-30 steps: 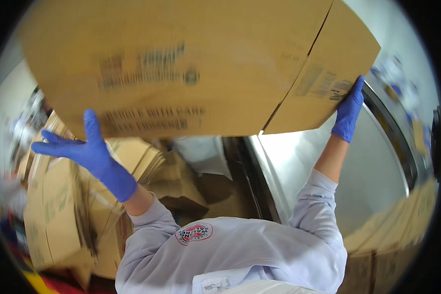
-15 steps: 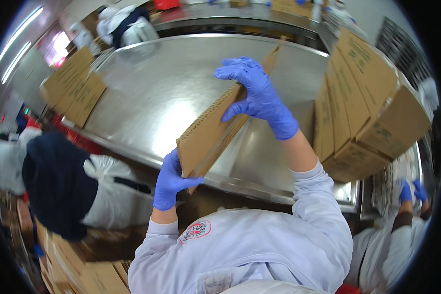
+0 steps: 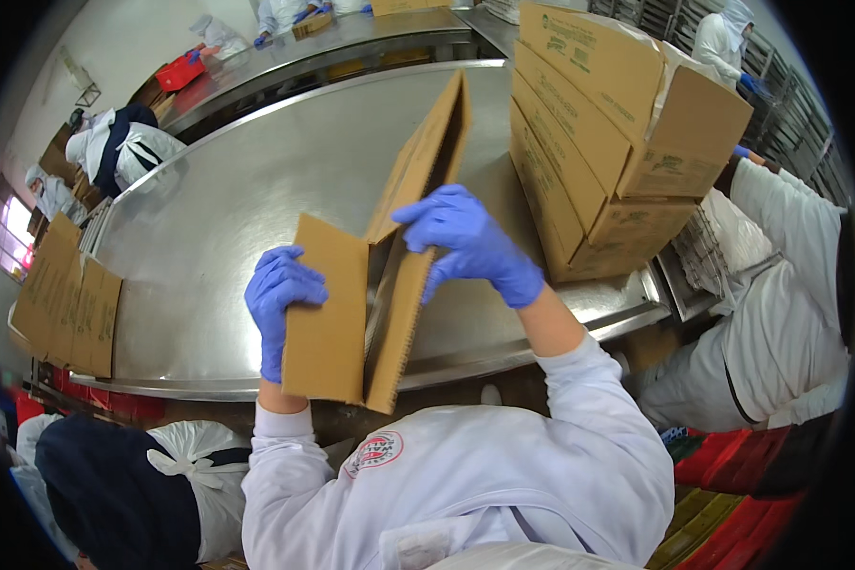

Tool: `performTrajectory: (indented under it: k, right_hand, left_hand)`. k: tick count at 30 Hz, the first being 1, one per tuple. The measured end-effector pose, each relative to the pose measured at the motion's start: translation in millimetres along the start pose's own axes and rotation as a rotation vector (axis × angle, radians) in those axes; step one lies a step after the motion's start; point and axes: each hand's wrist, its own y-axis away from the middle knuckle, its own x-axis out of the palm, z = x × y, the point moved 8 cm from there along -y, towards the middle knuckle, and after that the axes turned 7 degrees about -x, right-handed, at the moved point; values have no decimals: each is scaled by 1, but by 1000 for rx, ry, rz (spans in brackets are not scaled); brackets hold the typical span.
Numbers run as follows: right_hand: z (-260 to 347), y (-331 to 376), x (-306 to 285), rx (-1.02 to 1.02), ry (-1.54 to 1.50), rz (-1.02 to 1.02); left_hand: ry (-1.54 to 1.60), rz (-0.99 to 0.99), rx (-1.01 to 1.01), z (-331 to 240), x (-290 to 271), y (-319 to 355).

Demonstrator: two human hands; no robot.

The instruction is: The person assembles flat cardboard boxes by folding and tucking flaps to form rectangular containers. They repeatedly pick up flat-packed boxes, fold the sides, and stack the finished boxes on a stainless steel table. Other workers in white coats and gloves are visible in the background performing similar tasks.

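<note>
A brown cardboard box (image 3: 328, 313), partly unfolded, is held up in front of me over the near edge of the steel table (image 3: 209, 228). Its near flap swings out to the left, and a narrow gap shows between its walls. My left hand (image 3: 283, 299), in a blue glove, grips that flap by its left edge. My right hand (image 3: 465, 242), gloved alike, has its fingers hooked over the top of the right wall, thumb on the outer side. Both hands are closed on the cardboard.
Made-up cardboard boxes (image 3: 608, 142) stand stacked on the table's right. Folded cardboard (image 3: 66, 304) leans at its left end. One co-worker (image 3: 142, 484) is close on my left, another (image 3: 760, 285) on my right. Across the room are more people and a red bin (image 3: 179, 73).
The cardboard has gone from nearly flat to partly unfolded, with a flap pulled out leftward. Both hands have shifted left, and the left one is higher. My view has turned to the right.
</note>
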Motion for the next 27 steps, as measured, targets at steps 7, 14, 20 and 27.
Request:
performTrajectory:
  k: [7,14,20,27]
  right_hand:
    - [-20,-4,-41,55,-26,-105]
    - [-58,-6,-16,-21,93,-14]
    - [-84,14,-41,70,234,-88]
    - [-86,25,-60,103,69,-76]
  left_hand:
    - [-545,492,-133,-31,21,-63]
    - [-614,1331,-253,66,129,-21]
    - [-833,1408,-553,159,149,-8]
    - [-526,937,40,17,169,-37]
